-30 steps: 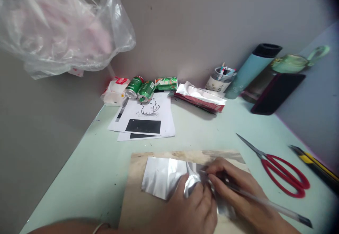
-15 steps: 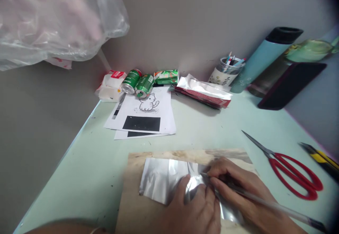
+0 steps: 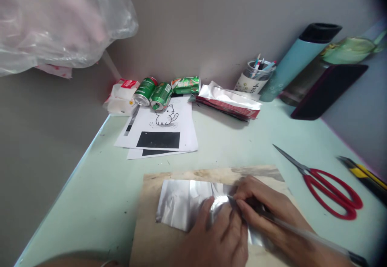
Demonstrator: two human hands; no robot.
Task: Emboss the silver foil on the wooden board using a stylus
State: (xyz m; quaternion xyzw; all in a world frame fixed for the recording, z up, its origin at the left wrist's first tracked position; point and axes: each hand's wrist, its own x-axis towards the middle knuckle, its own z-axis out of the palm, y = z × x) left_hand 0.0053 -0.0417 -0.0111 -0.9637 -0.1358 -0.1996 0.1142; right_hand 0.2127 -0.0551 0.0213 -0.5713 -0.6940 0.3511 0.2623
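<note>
A thin, creased silvery metal sheet [image 3: 175, 202] lies on a wooden board [image 3: 148, 238] at the table's near side. My left hand [image 3: 219, 234] rests on the sheet with its fingers spread, pressing it down. In my right hand [image 3: 269, 206] is a slim pen [image 3: 305, 234] with a clear barrel and dark end, pinched between thumb and fingers. The pen's tip meets the sheet just right of my left fingers. My hands cover the sheet's middle and part of its right side.
Red-handled scissors [image 3: 329, 192] and a yellow-black utility knife [image 3: 363, 174] lie to the right. Farther back are printed papers [image 3: 184, 132], green cans [image 3: 145, 91], folded metal sheets [image 3: 228, 101], a pen jar [image 3: 252, 79], a blue bottle [image 3: 296, 61] and a phone [image 3: 329, 91]. A plastic bag [image 3: 66, 21] hangs upper left.
The view has shifted slightly, so most things sit a little farther left. My right hand still holds the pen at the sheet, and my left hand stays pressed on it.
</note>
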